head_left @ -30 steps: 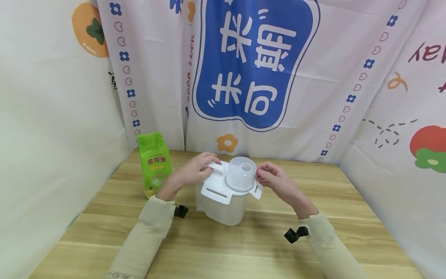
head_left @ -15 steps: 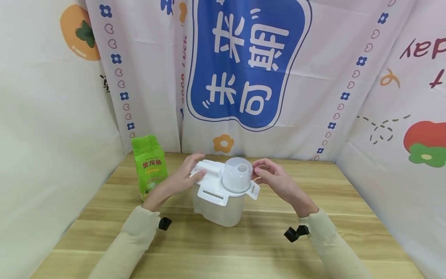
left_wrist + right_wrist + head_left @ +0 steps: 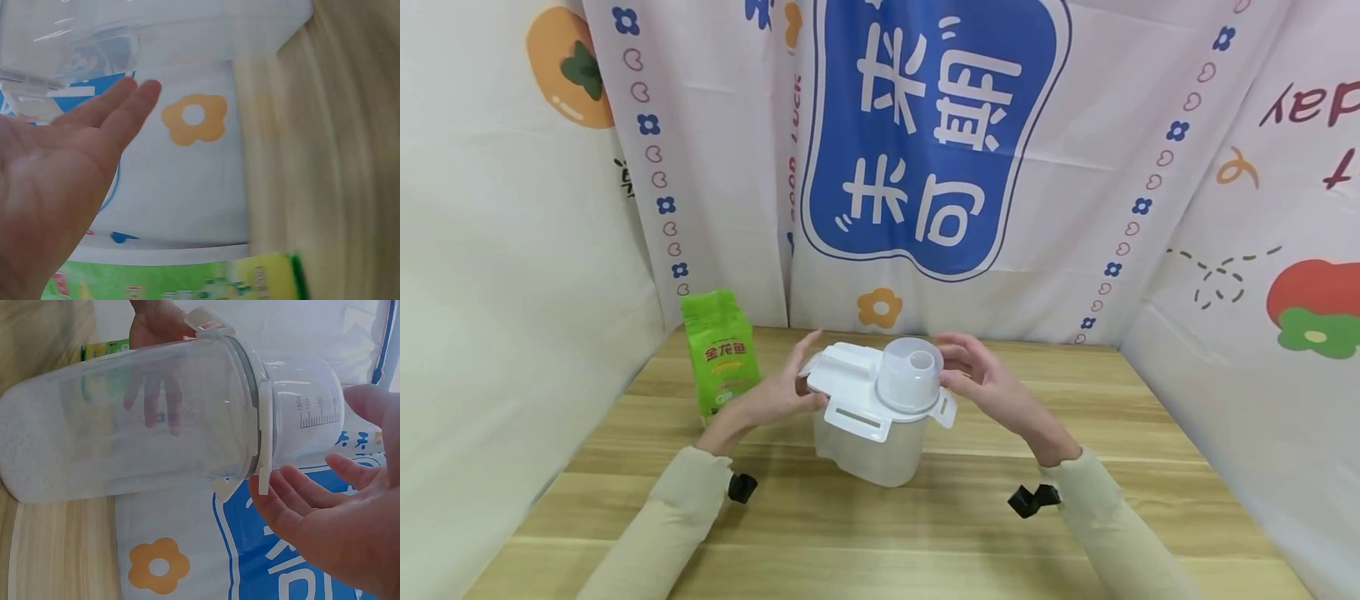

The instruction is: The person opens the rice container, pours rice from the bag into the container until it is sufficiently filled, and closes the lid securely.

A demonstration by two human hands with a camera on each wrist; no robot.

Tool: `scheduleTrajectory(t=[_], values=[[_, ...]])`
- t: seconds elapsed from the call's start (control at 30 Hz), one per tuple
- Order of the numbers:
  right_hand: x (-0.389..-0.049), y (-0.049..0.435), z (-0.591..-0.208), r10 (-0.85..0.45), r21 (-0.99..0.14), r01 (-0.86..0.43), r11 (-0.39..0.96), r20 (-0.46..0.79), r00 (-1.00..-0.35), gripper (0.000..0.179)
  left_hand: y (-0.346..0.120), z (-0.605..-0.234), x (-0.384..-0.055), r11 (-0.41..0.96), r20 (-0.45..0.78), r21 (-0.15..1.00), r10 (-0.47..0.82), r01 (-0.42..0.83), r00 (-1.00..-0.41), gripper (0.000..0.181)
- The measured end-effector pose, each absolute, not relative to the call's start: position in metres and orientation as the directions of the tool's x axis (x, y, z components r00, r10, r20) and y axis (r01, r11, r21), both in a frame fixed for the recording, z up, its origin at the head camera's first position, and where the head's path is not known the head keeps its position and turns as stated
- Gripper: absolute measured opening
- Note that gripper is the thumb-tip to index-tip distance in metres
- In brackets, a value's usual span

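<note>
A translucent storage container (image 3: 872, 457) stands upright on the table under a white lid (image 3: 850, 390). Upside down on the lid's right end sits a clear measuring cup (image 3: 294, 381) with printed scale marks. Slotted latches stick out around the lid, a right-hand latch (image 3: 951, 412) among them. My left hand (image 3: 777, 393) is at the lid's left end, thumb in front and fingers behind, reaching out nearly straight in the left wrist view. My right hand (image 3: 988, 385) spreads loosely by the cup, its thumb near the cup's end and its fingertips at a latch edge.
Behind my left wrist stands a green printed bag (image 3: 722, 358) on the wooden table (image 3: 970, 533). A patterned cloth (image 3: 1060, 308) hangs along the back, and white printed cloth walls rise on both sides.
My left hand has slid left off the raised bar on the lid to the lid's left end. My right hand has opened wider beside the cup. The container stays in place.
</note>
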State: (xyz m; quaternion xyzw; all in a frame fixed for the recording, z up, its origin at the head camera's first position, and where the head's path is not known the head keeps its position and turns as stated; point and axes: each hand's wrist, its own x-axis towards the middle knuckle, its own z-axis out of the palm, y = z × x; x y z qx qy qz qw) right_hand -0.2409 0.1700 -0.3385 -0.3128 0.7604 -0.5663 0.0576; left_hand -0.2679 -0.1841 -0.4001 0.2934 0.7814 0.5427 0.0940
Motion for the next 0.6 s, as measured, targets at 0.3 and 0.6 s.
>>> scheduleTrajectory(t=[0.3,0.6], values=[[-0.236,0.162,-0.345,-0.577,-0.819,-0.555,0.146,0.385,-0.720,0.067,-0.188,-0.415,-0.272,0.234,0.099,0.917,0.650,0.322,-0.754,0.112],[-0.230,0.154,-0.349,-0.547,-0.764,-0.606,0.222,0.417,-0.726,0.076,-0.177,-0.420,-0.270,0.357,0.062,0.859,0.640,0.368,-0.766,0.096]])
